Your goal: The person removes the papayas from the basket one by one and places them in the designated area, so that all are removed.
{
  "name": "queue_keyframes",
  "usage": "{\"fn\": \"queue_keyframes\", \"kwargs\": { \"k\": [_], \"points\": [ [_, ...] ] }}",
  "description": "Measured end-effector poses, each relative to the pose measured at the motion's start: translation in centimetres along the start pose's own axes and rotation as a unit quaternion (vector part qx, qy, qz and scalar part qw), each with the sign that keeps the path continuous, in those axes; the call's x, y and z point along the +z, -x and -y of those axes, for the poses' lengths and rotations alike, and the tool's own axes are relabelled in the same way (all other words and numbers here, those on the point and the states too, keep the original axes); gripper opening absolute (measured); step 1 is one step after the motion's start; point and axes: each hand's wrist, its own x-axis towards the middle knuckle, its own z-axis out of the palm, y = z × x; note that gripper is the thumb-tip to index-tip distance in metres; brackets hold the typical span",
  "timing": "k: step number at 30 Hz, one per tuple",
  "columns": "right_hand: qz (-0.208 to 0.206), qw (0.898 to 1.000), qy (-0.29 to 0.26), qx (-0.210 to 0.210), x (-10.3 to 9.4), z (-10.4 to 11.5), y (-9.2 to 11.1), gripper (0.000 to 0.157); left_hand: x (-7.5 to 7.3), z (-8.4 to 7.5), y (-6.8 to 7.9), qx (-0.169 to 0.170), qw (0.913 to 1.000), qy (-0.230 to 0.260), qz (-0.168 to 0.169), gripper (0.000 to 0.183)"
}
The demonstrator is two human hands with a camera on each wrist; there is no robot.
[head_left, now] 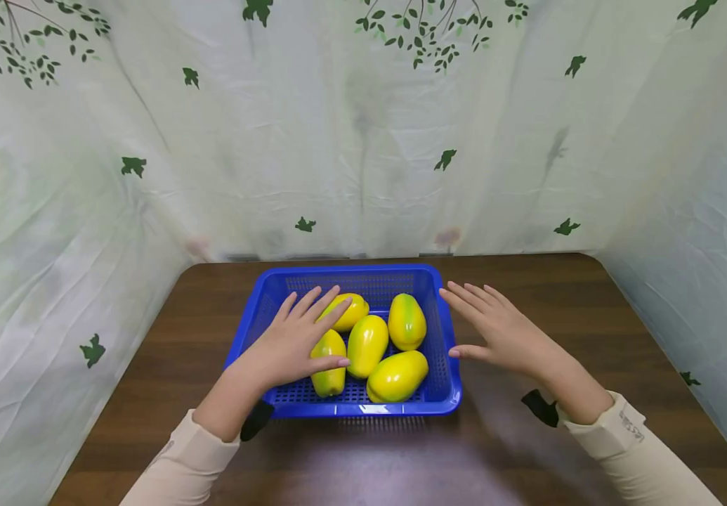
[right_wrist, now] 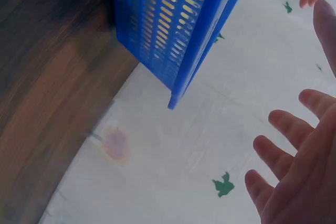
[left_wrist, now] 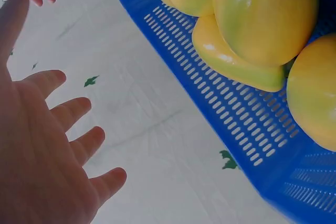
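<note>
A blue plastic basket (head_left: 363,410) with slotted walls holds several glossy yellow mangoes (head_left: 368,344) tinged with green. Over its left part hovers my left hand (head_left: 290,344), fingers spread and straight, hiding part of the left mangoes. The left wrist view has this hand (left_wrist: 47,150) apart from the basket wall (left_wrist: 210,103) and the fruit (left_wrist: 262,19). My right hand (head_left: 508,334) is held just outside the right rim, fingers extended and thumb apart. In the right wrist view the right hand (right_wrist: 304,171) has a gap from the basket's side (right_wrist: 157,19). Neither hand holds anything.
The basket stands on a dark brown wooden table (head_left: 527,450), toward its back edge. Behind and at both sides hangs a pale curtain (head_left: 363,140) with green leaf and bird prints. Black bands (head_left: 540,407) sit at both wrists.
</note>
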Motion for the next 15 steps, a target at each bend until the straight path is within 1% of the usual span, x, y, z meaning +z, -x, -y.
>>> {"fn": "queue_keyframes", "kwargs": {
  "k": [2, 6, 8, 11, 15],
  "points": [
    [-0.006, 1.0, -0.014, -0.01, 0.1, 0.1, -0.2, 0.084, -0.1, 0.2, 0.2, -0.004, 1.0, 0.005, -0.001, 0.08],
    [-0.01, 0.997, -0.067, -0.024, 0.3, 0.5, -0.7, 0.084, -0.1, 0.6, 1.0, -0.021, 0.9996, 0.016, -0.004, 0.079],
    [-0.005, 0.995, -0.099, -0.025, 0.4, 0.7, -1.0, 0.085, -0.2, 0.9, 1.4, -0.032, 0.9993, 0.016, -0.006, 0.079],
    [0.01, 0.99, -0.14, -0.017, 0.7, 1.2, -1.4, 0.085, -0.4, 1.4, 2.2, -0.041, 0.9987, 0.022, -0.019, 0.079],
    [0.029, 0.984, -0.176, -0.012, 1.2, 1.7, -2.1, 0.089, -0.4, 2.2, 3.4, -0.052, 0.9973, 0.031, -0.041, 0.078]
  ]
}}
